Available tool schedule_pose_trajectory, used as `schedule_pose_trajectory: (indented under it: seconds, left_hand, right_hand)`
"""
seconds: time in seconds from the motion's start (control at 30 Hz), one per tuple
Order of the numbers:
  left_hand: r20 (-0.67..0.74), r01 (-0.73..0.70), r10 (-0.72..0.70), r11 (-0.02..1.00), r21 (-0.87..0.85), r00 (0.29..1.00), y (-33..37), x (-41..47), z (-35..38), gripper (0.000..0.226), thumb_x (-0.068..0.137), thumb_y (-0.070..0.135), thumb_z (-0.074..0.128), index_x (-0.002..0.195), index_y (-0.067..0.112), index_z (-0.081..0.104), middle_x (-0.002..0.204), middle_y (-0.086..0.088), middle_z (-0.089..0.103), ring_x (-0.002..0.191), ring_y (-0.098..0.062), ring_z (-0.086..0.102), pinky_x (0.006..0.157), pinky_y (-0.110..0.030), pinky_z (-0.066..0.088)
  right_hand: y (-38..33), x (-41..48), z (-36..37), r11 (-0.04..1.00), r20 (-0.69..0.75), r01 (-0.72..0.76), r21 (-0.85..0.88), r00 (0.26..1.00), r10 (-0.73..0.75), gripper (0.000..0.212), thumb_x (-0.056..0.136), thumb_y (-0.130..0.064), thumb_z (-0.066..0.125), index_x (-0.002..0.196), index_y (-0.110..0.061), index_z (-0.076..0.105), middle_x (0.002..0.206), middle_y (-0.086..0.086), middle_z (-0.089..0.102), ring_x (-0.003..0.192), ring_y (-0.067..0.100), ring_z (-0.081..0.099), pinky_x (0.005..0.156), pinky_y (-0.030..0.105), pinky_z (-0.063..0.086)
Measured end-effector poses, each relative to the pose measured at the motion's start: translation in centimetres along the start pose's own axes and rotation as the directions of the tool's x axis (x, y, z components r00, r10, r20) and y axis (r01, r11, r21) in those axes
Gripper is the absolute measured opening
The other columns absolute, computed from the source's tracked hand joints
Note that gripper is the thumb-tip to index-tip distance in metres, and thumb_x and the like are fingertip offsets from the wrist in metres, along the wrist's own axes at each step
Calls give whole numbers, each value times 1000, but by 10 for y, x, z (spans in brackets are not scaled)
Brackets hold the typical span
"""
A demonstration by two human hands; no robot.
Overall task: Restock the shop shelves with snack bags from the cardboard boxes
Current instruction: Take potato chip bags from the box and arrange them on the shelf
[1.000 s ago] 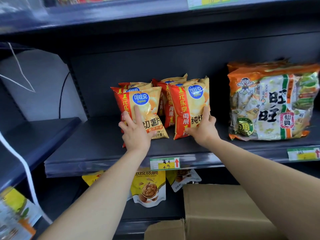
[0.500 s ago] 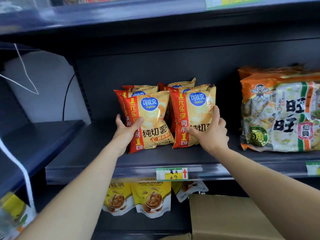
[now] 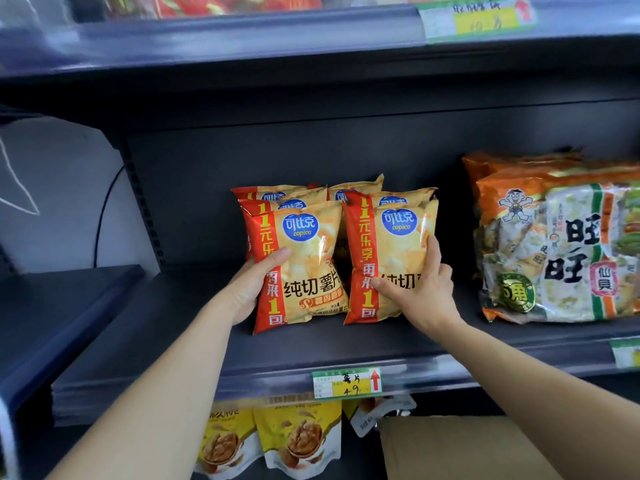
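Step in hand, as I judge it: squaring up the chips on the middle shelf [image 3: 166, 337]. The left hand [image 3: 249, 285] grasps the left bag [image 3: 304, 265] by its left edge, thumb on the front. The right hand [image 3: 420, 289] holds the right bag [image 3: 388, 258], thumb on its face, fingers seemingly wrapped round its right edge. Both bags stand upright, side by side, in front of others. Next move: let go, then reach down to the box [image 3: 467, 448] at near right.
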State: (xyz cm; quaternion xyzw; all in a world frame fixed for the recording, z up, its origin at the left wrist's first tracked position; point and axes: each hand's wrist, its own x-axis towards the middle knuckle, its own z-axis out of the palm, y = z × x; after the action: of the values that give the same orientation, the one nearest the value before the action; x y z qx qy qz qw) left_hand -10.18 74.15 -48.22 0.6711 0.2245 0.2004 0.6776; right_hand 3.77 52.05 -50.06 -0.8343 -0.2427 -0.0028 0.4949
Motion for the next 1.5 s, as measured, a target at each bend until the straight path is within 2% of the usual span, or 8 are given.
schedule_pose_trajectory:
  seconds: [0.17,0.3,0.4,0.5,0.8,0.93,1.33,1.5]
  left_hand:
    - [-125,-80,79,997,-5,989,-2,-9,-1,67,65,46,72,125,34,45,109,3,69,98,-17,65,77,-32,51]
    - [-126,-67,72,997,41,989,-2,-11,-1,83,62,50,82,132,32,42,116,1,68,103,-20,66,90,-41,52]
    - [-228,-72,96,991,112,969,1,-12,2,92,53,57,78,133,32,41,117,2,67,103,-21,66,93,-46,51]
    - [-302,-91,144,979,181,942,5,-16,6,90,65,51,77,140,27,33,122,3,62,102,-17,62,84,-35,51]
    - [-371,-69,163,965,254,914,6,-40,11,108,77,43,72,152,28,-4,149,-3,39,129,-26,48,97,-40,41]
    - [-399,-80,192,957,280,897,4,-48,13,108,76,37,76,151,31,-1,153,-4,29,133,-26,42,103,-44,38]
    - [-268,-30,158,905,424,950,6,-45,21,98,78,10,77,149,28,12,133,2,50,122,-19,49,99,-37,43]
    - [-345,18,144,904,426,927,4,-53,18,120,73,21,82,151,30,-7,159,-3,13,143,-25,27,113,-48,31]
  right_hand:
    - [0,6,2,992,61,16,122,998,-24,119,69,-49,79,149,-35,-9,150,7,12,138,28,26,111,46,33]
    - [-3,10,5,981,98,6,195,995,-26,124,65,-46,83,149,-36,-7,152,4,14,139,26,25,112,49,30]
    - [-9,10,7,981,127,-16,195,992,-9,131,51,-61,83,146,-42,-5,151,3,20,136,26,33,107,54,38]
    - [-7,11,8,978,132,-24,205,991,-3,134,39,-72,78,143,-48,-3,149,2,24,135,26,37,103,54,42]
    - [-6,-1,-2,991,82,29,131,996,-40,122,67,-49,80,151,-30,-6,155,4,13,143,29,15,115,51,23]
    - [-5,-8,-9,990,63,45,131,997,-54,116,72,-45,78,152,-26,-3,155,5,13,143,28,12,114,47,20]
    - [-4,-20,-15,998,89,40,40,995,-44,100,80,-34,74,151,-23,5,153,8,17,140,28,19,112,43,26]
    - [-3,-24,-19,997,72,69,39,995,-72,98,80,-34,74,152,-22,9,152,8,19,139,27,20,112,42,25]
